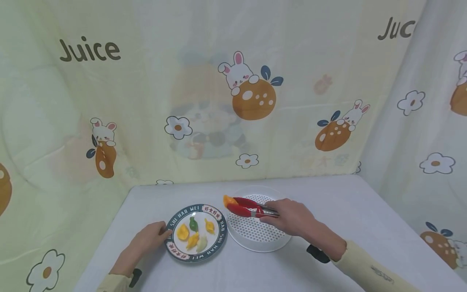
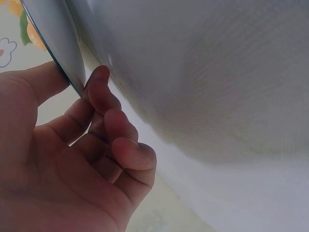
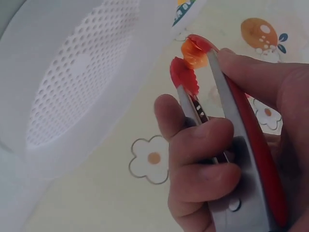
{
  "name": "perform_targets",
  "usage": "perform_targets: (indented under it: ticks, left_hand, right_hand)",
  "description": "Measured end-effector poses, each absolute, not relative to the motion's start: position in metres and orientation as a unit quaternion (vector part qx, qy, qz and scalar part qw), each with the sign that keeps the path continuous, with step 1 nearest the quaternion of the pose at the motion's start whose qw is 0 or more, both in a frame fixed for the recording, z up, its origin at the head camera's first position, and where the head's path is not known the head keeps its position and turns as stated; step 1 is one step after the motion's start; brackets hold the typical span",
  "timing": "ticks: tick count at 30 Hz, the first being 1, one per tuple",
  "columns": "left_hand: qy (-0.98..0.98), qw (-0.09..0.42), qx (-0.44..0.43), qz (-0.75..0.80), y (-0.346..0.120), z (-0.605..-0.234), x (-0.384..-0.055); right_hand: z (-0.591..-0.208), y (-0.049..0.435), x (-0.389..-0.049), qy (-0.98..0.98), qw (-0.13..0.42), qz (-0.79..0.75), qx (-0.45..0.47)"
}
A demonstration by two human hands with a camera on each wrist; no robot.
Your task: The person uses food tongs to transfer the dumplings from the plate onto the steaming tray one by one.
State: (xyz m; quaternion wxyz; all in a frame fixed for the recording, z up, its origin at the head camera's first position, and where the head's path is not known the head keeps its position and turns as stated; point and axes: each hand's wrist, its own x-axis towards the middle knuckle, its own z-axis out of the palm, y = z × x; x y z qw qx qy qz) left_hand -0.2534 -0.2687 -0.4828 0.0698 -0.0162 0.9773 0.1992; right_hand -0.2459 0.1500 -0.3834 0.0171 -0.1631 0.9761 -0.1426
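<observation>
My left hand (image 1: 150,238) pinches the left rim of a round plate (image 1: 221,239) with a dark patterned border, thumb above and fingers curled beneath the edge in the left wrist view. On the plate lie several small dumplings, among them a green one (image 1: 193,224), a pale one (image 1: 202,243) and a yellow one (image 1: 183,232). My right hand (image 1: 292,215) grips metal tongs (image 3: 256,164) with red tips and a red handle strip. Between the tips sits an orange dumpling (image 1: 228,200), held over the left side of a white perforated steamer basket (image 1: 251,231).
The steamer basket stands right beside the plate, on a table (image 1: 248,271) with a white cover. A curtain (image 1: 204,24) printed with rabbits, fruit and flowers hangs behind the table and along its sides.
</observation>
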Motion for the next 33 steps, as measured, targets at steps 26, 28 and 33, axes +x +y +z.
perform_targets:
  ticks: [26,28,33]
  left_hand:
    - [0.976,0.073,-0.021,0.205,-0.269,-0.483,-0.254]
    - [0.976,0.073,-0.020,0.206,-0.269,-0.483,-0.254]
    - [0.975,0.075,-0.022,0.207,-0.269,-0.483,-0.254]
  right_hand:
    - [-0.398,0.178,-0.256,0.985,0.081,-0.088,-0.122]
    - [-0.399,0.178,-0.256,0.985,0.084,-0.086,-0.121]
    - [-0.402,0.180,-0.259,0.985,0.084,-0.088,-0.120]
